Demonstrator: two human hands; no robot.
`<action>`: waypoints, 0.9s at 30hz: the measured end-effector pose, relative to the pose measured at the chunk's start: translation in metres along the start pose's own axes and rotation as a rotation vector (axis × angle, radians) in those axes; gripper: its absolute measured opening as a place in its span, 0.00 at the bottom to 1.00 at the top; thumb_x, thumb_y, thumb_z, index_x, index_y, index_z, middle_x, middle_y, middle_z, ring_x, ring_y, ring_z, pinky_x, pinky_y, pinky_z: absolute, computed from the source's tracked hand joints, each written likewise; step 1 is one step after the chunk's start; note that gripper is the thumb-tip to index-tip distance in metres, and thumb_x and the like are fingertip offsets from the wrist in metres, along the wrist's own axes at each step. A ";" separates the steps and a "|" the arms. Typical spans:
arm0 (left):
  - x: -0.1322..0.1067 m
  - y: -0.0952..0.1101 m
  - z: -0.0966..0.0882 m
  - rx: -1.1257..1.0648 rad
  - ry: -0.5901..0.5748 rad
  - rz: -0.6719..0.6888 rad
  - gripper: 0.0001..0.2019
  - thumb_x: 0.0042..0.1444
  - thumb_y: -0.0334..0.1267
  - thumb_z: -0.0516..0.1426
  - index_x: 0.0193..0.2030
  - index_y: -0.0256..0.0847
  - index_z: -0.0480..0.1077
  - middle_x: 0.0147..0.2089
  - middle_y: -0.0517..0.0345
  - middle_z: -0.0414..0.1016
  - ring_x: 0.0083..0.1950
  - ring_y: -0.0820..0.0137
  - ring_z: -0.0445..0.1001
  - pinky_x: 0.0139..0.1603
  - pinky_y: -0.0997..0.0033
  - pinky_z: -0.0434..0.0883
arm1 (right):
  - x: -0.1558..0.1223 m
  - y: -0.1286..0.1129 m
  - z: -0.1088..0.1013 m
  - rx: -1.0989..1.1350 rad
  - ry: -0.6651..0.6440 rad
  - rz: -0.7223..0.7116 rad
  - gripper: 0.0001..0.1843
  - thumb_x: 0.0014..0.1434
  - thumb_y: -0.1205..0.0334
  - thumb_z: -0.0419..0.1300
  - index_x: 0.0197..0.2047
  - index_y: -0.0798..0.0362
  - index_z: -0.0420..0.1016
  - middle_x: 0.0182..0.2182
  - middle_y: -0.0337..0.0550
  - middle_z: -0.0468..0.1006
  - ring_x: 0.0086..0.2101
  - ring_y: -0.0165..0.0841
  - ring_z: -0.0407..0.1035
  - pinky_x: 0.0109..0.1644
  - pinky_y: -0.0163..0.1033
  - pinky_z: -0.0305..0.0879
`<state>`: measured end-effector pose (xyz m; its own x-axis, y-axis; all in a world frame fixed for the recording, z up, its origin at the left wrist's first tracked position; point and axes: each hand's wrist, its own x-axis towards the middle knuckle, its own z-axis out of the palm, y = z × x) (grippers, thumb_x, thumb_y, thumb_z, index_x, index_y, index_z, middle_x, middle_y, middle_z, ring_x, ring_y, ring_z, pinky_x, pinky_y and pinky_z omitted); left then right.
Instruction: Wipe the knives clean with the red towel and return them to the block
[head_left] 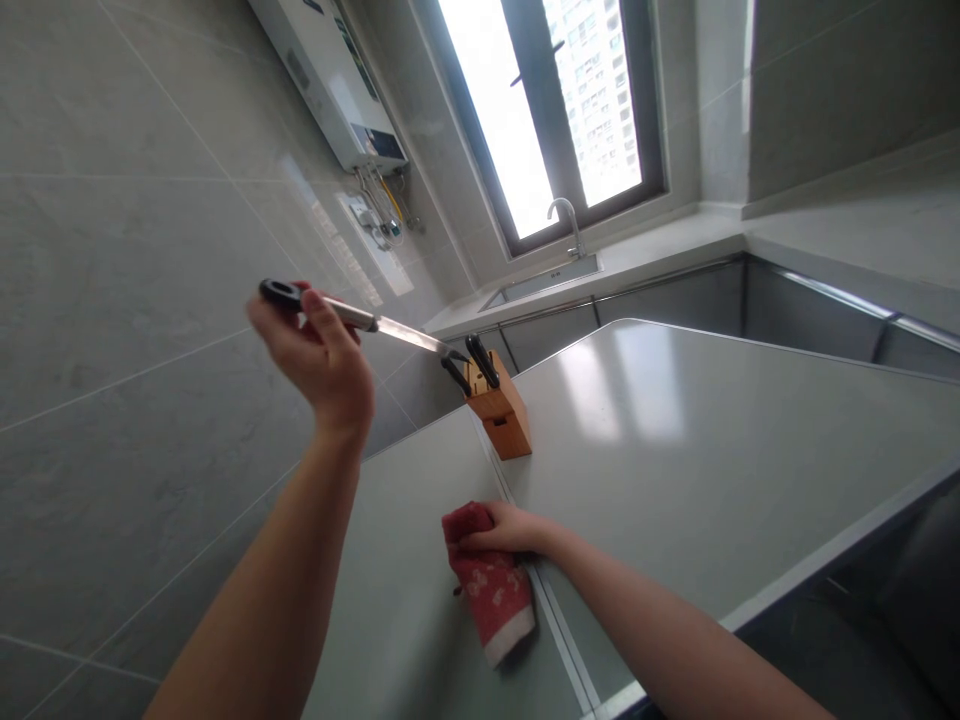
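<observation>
My left hand (319, 350) is raised at the left, fingers wrapped round a long utensil (409, 333) with a black handle and a shiny, narrow metal length. Its far end meets the dark handles at the top of a wooden knife block (510, 420); whether it touches them, and its exact kind, I cannot tell. Several black-handled pieces stand in the block. Lower down, my right hand (506, 527) grips a red patterned towel (495, 595) with a white end, bunched on the table. A small dark bit pokes out at the towel's left edge, mostly hidden.
The pale glossy table (622, 420) has a seam running past the block and towel. Behind it are a counter with a sink (540, 283) and a tap (568, 220) below a window. A water heater (330, 80) hangs on the tiled left wall.
</observation>
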<state>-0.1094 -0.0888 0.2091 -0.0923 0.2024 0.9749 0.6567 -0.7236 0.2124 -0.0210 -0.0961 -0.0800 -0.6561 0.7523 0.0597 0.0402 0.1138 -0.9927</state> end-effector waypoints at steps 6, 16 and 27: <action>-0.046 -0.011 -0.062 -0.037 0.409 -0.202 0.05 0.60 0.45 0.44 0.38 0.49 0.51 0.34 0.64 0.64 0.21 0.78 0.62 0.17 0.77 0.60 | -0.004 -0.007 0.000 0.010 0.001 0.030 0.23 0.44 0.48 0.64 0.39 0.55 0.74 0.35 0.41 0.78 0.33 0.31 0.70 0.37 0.33 0.65; -0.187 -0.102 -0.103 -0.293 0.567 -0.935 0.03 0.47 0.33 0.46 0.29 0.42 0.52 0.24 0.66 0.60 0.21 0.78 0.61 0.22 0.77 0.63 | -0.006 -0.006 -0.001 0.065 -0.011 0.027 0.23 0.44 0.49 0.64 0.41 0.55 0.73 0.38 0.42 0.77 0.36 0.32 0.71 0.41 0.35 0.66; -0.280 -0.144 -0.092 -0.359 0.612 -1.302 0.04 0.49 0.33 0.47 0.30 0.37 0.61 0.25 0.59 0.70 0.25 0.75 0.71 0.28 0.74 0.70 | -0.008 -0.008 -0.002 0.132 -0.030 0.026 0.23 0.44 0.50 0.65 0.41 0.55 0.73 0.39 0.44 0.77 0.37 0.33 0.71 0.44 0.39 0.66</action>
<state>-0.2471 -0.1020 -0.0889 -0.8099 0.5841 -0.0531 -0.3403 -0.3942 0.8537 -0.0151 -0.1016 -0.0724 -0.6784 0.7340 0.0327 -0.0406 0.0070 -0.9992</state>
